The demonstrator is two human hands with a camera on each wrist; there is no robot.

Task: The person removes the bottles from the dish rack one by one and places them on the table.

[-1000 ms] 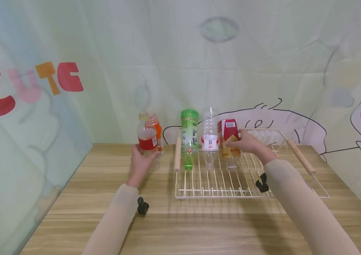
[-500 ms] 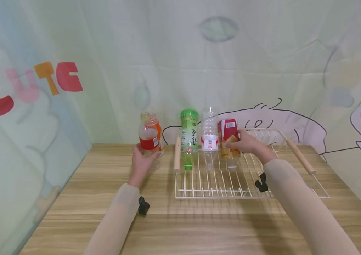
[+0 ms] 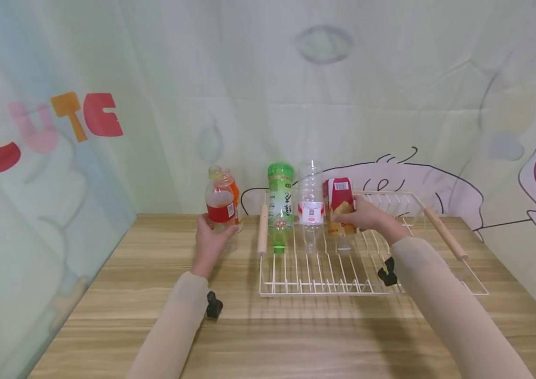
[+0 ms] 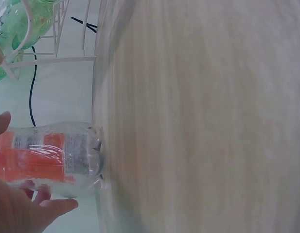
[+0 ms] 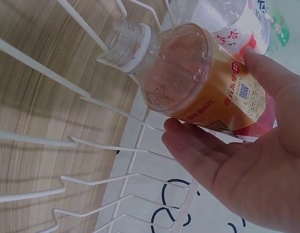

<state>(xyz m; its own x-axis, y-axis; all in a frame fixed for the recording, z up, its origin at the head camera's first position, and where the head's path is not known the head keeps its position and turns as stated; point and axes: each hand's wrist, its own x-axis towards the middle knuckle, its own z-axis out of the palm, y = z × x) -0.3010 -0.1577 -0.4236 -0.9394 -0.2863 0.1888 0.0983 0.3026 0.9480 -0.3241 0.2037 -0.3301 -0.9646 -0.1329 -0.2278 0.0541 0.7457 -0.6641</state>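
Note:
In the head view my left hand [image 3: 211, 239] holds a clear plastic bottle with a red label [image 3: 221, 212], upright at the wooden table's left. Its uncapped neck has a yellow ring. Close behind it stands a bottle with an orange label [image 3: 233, 192], partly hidden. My right hand [image 3: 372, 213] grips a bottle with a red and tan label [image 3: 341, 205], neck down in the white wire rack [image 3: 315, 293]. The right wrist view shows thumb and fingers on either side of this bottle [image 5: 222, 92], its uncapped neck [image 5: 125, 46] among the wires.
Beside the right hand's bottle, a clear bottle with a white and red label [image 3: 311, 212] leans neck down in the rack. A green bottle [image 3: 280, 205] stands likewise near the left wooden handle [image 3: 263, 230]. Another wooden handle [image 3: 445, 231] lies right. A printed curtain [image 3: 268, 105] hangs behind.
The left hand and its red-labelled bottle have shifted slightly to the right, closer in front of the orange-labelled bottle. The right hand keeps its grip in almost the same place.

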